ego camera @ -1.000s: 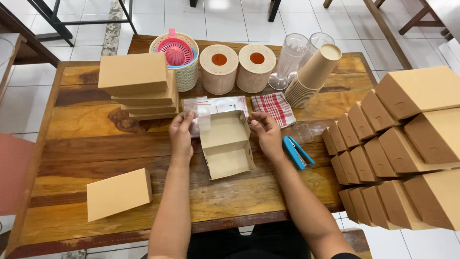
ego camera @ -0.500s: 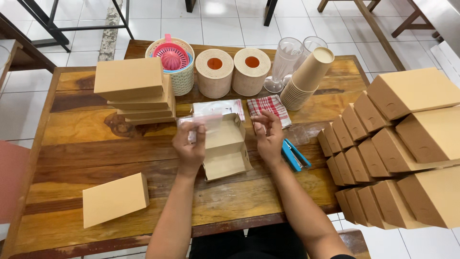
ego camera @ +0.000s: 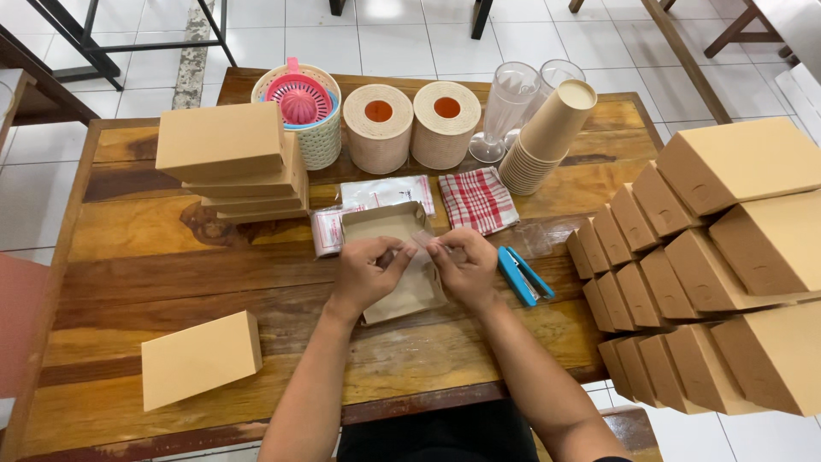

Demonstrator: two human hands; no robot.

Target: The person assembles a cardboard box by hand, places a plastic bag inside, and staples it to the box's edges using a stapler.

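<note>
Both of my hands have come closer together since a moment ago, and now they meet over the open brown cardboard box [ego camera: 386, 224] in the middle of the long wooden table [ego camera: 171, 248]. My left hand [ego camera: 369, 272] and my right hand [ego camera: 463, 267] each pinch a small clear plastic wrapper [ego camera: 422, 240] between thumb and fingertips, so my fingers are closed on it. The wrapper sits just above the box, and the box lies flat under my hands. Just beside my right hand lies a blue stapler [ego camera: 523, 275]. Behind the box are a red and white checked cloth [ego camera: 479, 198] and a stack of flat brown boxes [ego camera: 233, 162]. One closed brown box [ego camera: 201, 359] lies well apart, near my left arm.
</note>
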